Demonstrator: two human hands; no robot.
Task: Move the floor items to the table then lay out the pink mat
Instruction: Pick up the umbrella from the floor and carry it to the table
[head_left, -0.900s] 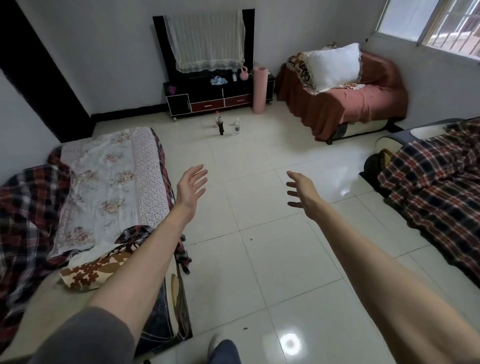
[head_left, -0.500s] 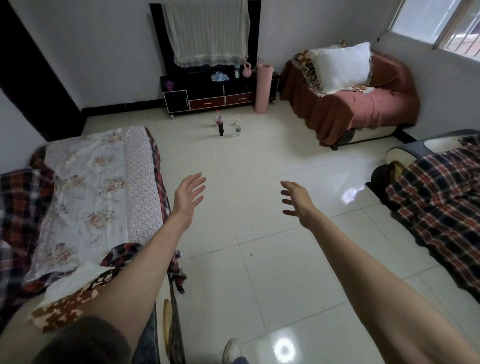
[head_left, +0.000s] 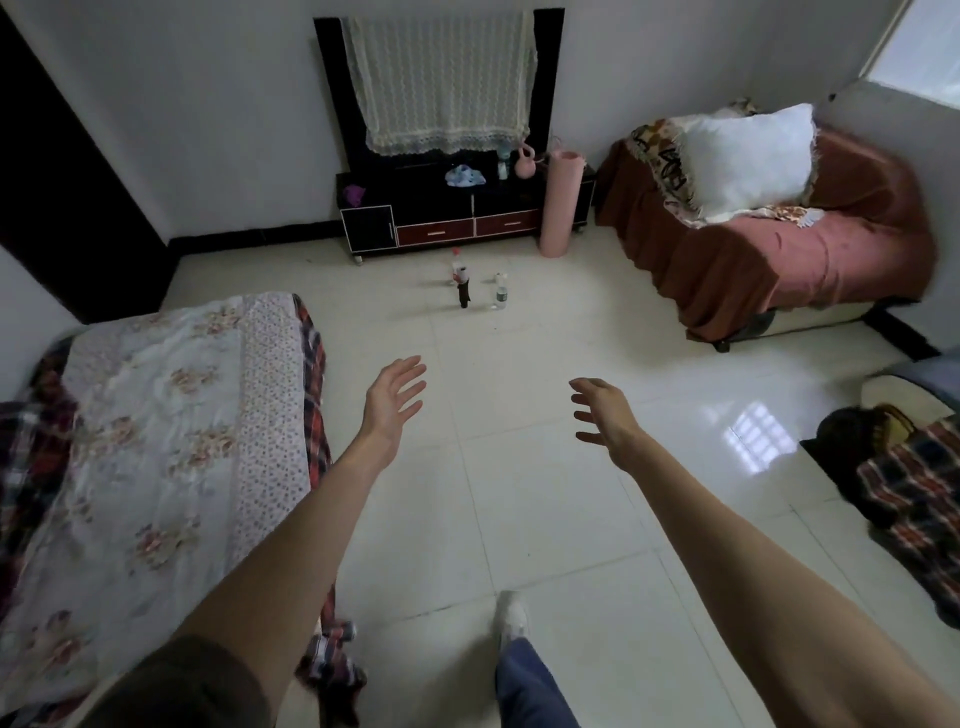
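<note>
Both held out over the tiled floor (head_left: 519, 519), fingers spread, gripping nothing: left hand (head_left: 392, 400), right hand (head_left: 602, 415). Well ahead of them, three small bottles (head_left: 475, 288) upright on the floor near the black cabinet (head_left: 441, 213). Rolled pink mat (head_left: 558, 202) upright against the cabinet's right end.

The person has two bare arms, a short dark grey sleeve (head_left: 176, 680) on the left, blue jeans (head_left: 530, 686), and a white shoe (head_left: 511, 616).
</note>
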